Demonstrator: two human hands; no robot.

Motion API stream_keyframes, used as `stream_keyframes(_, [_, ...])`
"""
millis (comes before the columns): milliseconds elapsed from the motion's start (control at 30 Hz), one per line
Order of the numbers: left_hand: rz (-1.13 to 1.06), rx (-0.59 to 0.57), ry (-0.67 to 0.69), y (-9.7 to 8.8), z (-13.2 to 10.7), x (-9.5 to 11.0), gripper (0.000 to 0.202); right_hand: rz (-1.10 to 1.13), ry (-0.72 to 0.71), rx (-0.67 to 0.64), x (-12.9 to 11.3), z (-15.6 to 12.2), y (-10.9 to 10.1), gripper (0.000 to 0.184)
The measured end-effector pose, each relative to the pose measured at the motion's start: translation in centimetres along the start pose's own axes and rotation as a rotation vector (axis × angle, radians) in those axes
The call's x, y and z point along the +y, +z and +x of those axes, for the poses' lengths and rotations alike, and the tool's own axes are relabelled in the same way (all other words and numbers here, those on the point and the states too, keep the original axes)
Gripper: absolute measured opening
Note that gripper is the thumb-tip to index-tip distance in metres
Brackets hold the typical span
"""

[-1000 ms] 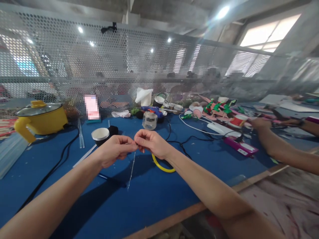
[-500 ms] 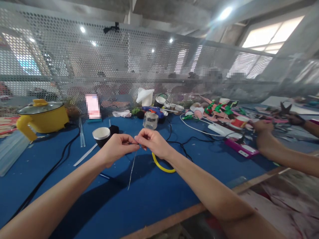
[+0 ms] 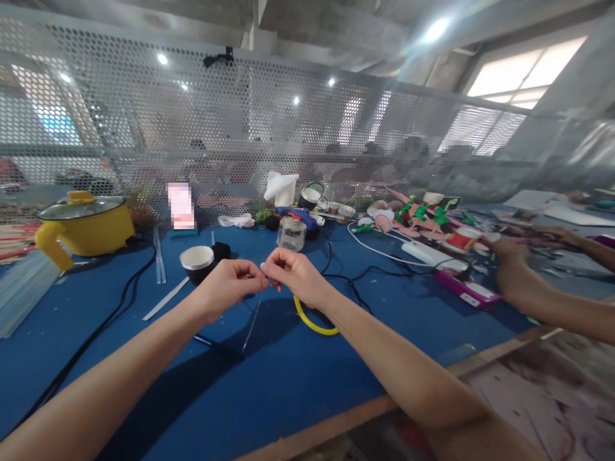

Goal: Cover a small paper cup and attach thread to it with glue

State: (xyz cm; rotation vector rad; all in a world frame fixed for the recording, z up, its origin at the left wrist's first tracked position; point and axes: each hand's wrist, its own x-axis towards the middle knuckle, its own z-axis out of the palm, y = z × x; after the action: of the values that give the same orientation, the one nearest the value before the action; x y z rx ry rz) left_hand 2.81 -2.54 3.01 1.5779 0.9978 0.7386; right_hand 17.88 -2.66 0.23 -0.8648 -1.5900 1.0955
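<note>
My left hand point(image 3: 227, 287) and my right hand point(image 3: 294, 275) meet fingertip to fingertip above the blue table point(image 3: 144, 378). Both are closed in a pinch on the top end of a thin pale strand point(image 3: 252, 321), which hangs down toward the table, slanting left. A yellow ring point(image 3: 311, 321) lies on the table just under my right wrist. A black cup with a white top point(image 3: 196, 261) stands just behind my left hand.
A yellow pot with a glass lid point(image 3: 84, 224) stands far left, its black cord point(image 3: 91, 333) trailing forward. A clear jar point(image 3: 291, 234), a glue gun point(image 3: 298, 215) and craft scraps point(image 3: 423, 214) sit at the back. Another person's arm point(image 3: 542, 298) reaches in from the right near a pink case point(image 3: 466, 291). A perforated screen point(image 3: 240, 128) backs the table.
My hands stay pinched together on the strand; its hanging end has swung a little left. The other person's hands at the right have shifted.
</note>
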Motion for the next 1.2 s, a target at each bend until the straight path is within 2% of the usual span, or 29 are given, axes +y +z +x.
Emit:
stream_keyframes(100, [0.020,0.006,0.016,-0.01,0.12,-0.15,0.014,0.003,-0.002,0.013,0.00,-0.03,0.11,0.024])
stream_keyframes(267, [-0.055,-0.065,-0.057,-0.23,0.16,-0.20,0.017,0.101,0.007,-0.073,-0.05,0.02,-0.02,0.021])
stream_keyframes(467, [0.119,0.008,0.056,0.10,0.12,-0.22,0.014,-0.057,0.010,-0.044,0.21,-0.02,-0.28,0.025])
stream_keyframes(667, [0.118,0.014,0.075,0.26,0.14,-0.39,0.014,-0.083,0.037,-0.017,0.26,-0.08,-0.12,0.029])
stream_keyframes(833, [-0.084,-0.056,-0.037,0.14,0.07,-0.09,0.019,0.159,0.080,-0.060,0.23,0.11,-0.09,0.034])
stream_keyframes(967, [-0.263,-0.077,-0.074,-0.33,0.12,0.18,0.022,0.225,0.101,-0.085,0.23,0.24,-0.23,0.038])
stream_keyframes(1200, [-0.336,-0.067,-0.069,-0.68,0.23,0.06,0.021,0.398,0.317,-0.308,0.55,0.09,0.33,0.050])
